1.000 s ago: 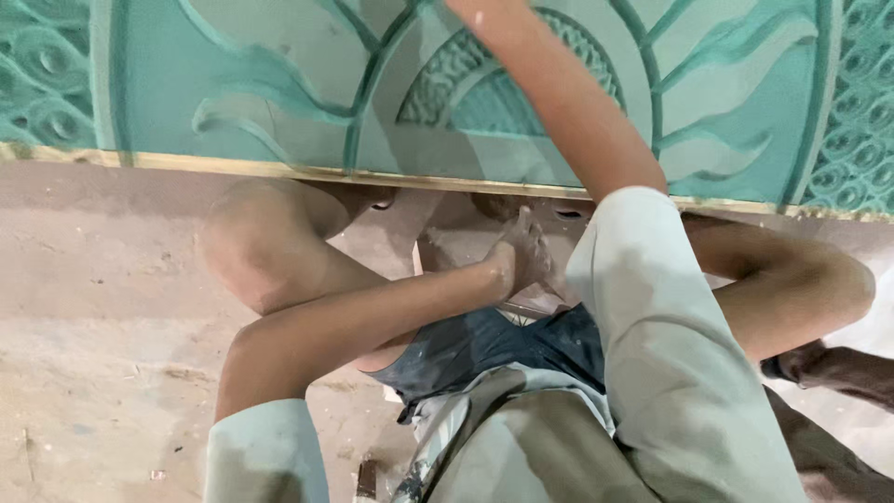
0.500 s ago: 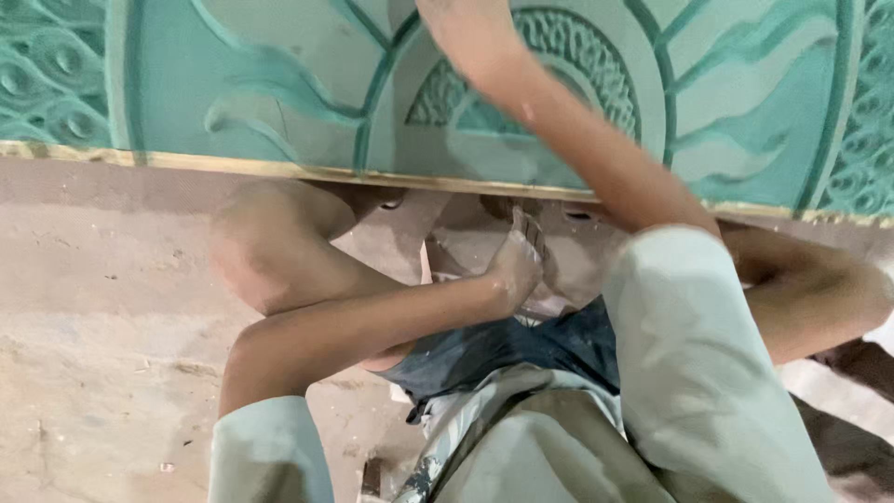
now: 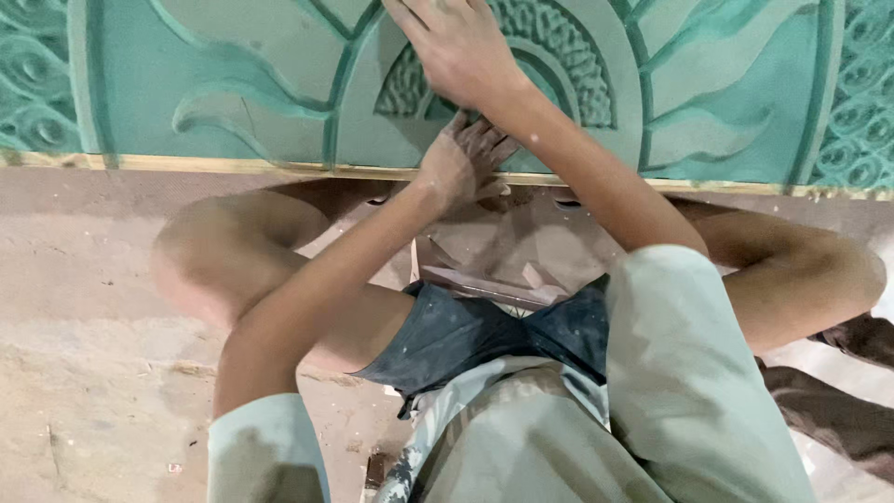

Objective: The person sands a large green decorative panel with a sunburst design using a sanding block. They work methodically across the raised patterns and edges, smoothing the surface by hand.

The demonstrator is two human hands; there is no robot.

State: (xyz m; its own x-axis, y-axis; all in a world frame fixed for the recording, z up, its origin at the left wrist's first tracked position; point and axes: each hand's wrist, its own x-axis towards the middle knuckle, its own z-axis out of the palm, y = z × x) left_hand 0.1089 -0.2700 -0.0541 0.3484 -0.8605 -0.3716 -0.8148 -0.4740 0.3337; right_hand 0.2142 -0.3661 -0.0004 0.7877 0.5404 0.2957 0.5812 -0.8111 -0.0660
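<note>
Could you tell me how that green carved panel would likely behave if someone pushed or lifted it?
The green carved panel looks stiff: its relief edges run straight and crisp. It runs past the frame on both sides, so it is probably heavy and awkward to lift. Both the right hand and left hand rest on it, and it looks flat.

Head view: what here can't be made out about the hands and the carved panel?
- Right hand: fingertips cut off by the top edge; anything under the palm is hidden.
- Left hand: seen from the back, so whether it holds something cannot be told.
- Carved panel: top and both sides run out of frame.
- Pieces in the lap: too dim and dusty to identify.
</note>
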